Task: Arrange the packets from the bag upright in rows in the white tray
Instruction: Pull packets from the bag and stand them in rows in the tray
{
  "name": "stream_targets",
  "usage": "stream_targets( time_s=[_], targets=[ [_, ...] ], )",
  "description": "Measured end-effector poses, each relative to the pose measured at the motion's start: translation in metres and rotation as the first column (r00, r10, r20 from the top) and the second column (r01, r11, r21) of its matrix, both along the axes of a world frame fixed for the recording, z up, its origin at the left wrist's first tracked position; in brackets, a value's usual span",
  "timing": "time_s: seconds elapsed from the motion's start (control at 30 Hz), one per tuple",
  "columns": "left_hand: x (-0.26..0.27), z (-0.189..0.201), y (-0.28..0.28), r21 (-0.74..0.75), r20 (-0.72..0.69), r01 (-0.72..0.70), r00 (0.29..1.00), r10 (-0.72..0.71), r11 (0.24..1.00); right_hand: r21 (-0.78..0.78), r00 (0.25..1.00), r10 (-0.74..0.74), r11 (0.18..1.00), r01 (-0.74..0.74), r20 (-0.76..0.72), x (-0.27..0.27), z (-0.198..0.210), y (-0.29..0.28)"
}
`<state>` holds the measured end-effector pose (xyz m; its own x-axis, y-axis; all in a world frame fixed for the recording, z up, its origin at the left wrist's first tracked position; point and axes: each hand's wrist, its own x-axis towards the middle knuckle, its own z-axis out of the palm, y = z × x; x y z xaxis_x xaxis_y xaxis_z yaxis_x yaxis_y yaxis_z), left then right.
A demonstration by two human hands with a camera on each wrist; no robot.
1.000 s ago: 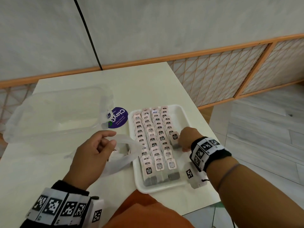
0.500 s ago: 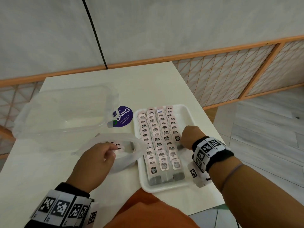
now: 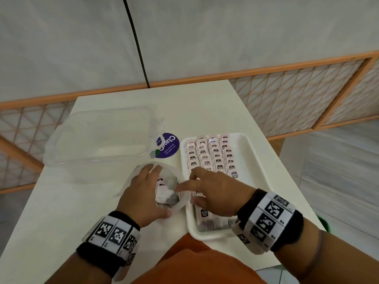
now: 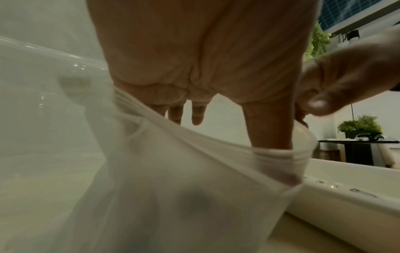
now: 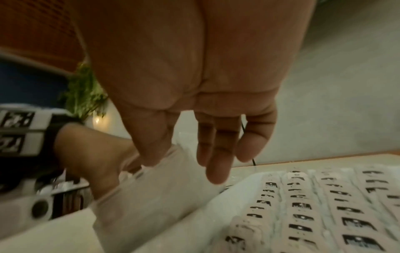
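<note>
Left of the white tray (image 3: 259,167), far side: clear plastic lid (image 3: 98,138) lying on the table (image 3: 51,201), a round purple sticker (image 3: 168,145) between it and the tray. Nearer, just beside the tray's left rim: thin translucent bag (image 3: 143,171), mouth held wide by the left hand (image 3: 143,198), fingers spread and hooked inside the rim, thumb pressing the near edge. Down in the bag, a few loose packets (image 3: 164,189), pink and grey, lying in a heap. Over the tray's left edge: right hand (image 3: 217,191), fingers relaxed and apart, tips at the bag's mouth, nothing gripped. In the tray itself: pink packets in rows (image 3: 213,156), four rows standing upright, packed against the left wall; bare strip along the right side. From the right wrist view, same rows (image 5: 314,205), black labels facing up.
</note>
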<state>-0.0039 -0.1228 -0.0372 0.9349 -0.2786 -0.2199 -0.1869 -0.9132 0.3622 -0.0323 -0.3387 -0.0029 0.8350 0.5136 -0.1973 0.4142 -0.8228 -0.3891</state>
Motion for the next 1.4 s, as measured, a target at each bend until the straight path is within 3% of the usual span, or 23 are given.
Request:
stream_targets(
  time_s=[0.1, 0.23, 0.37, 0.43, 0.63, 0.87, 0.97, 1.03, 1.13, 1.27, 1.4],
  targets=[
    [0.001, 0.0, -0.002, 0.065, -0.028, 0.014, 1.0, -0.012, 0.998, -0.175, 0.997, 0.03, 0.984, -0.018, 0.071, -0.002, -0.008, 0.005],
    [0.009, -0.004, -0.006, 0.205, 0.015, 0.055, 0.998, -0.06, 0.977, -0.107, 0.997, -0.011, 0.994, 0.019, 0.074, -0.001, -0.012, 0.007],
    [0.016, -0.012, -0.008, 0.389, -0.021, 0.164, 0.985, -0.169, 0.907, -0.106, 0.998, -0.008, 0.994, 0.015, 0.063, -0.001, -0.012, 0.01],
    [0.016, -0.013, -0.011, 0.399, -0.021, 0.186, 0.981, -0.193, 0.898, -0.114, 0.999, -0.004, 0.993, 0.01, 0.051, -0.001, -0.014, 0.01],
    [0.017, -0.009, -0.011, 0.172, -0.023, 0.076, 0.997, -0.073, 0.982, -0.078, 0.998, -0.039, 0.996, 0.042, 0.04, 0.0, -0.016, 0.006],
    [0.021, 0.006, -0.006, -0.059, -0.14, 0.021, 0.99, -0.029, 0.998, -0.003, 0.994, -0.067, 0.998, 0.067, 0.087, 0.006, -0.015, 0.009],
    [0.023, 0.012, -0.006, -0.274, -0.239, -0.087, 0.971, 0.02, 0.958, 0.098, 0.981, -0.081, 0.993, 0.064, 0.179, 0.009, -0.013, 0.014],
    [0.021, 0.019, -0.01, -0.43, -0.36, -0.193, 0.933, 0.029, 0.882, 0.129, 0.969, -0.082, 0.99, 0.052, 0.235, 0.011, -0.013, 0.017],
    [0.018, 0.031, -0.015, -0.546, -0.486, -0.287, 0.874, -0.018, 0.787, 0.161, 0.95, -0.09, 0.986, 0.043, 0.299, 0.012, -0.012, 0.021],
    [0.016, 0.036, -0.019, -0.587, -0.443, -0.252, 0.895, -0.045, 0.77, 0.239, 0.926, -0.113, 0.971, 0.025, 0.36, 0.012, -0.011, 0.021],
    [0.016, 0.03, -0.018, -0.594, -0.372, -0.209, 0.927, -0.035, 0.777, 0.414, 0.948, -0.212, 0.905, 0.099, 0.237, 0.008, -0.01, 0.012]
  ],
)
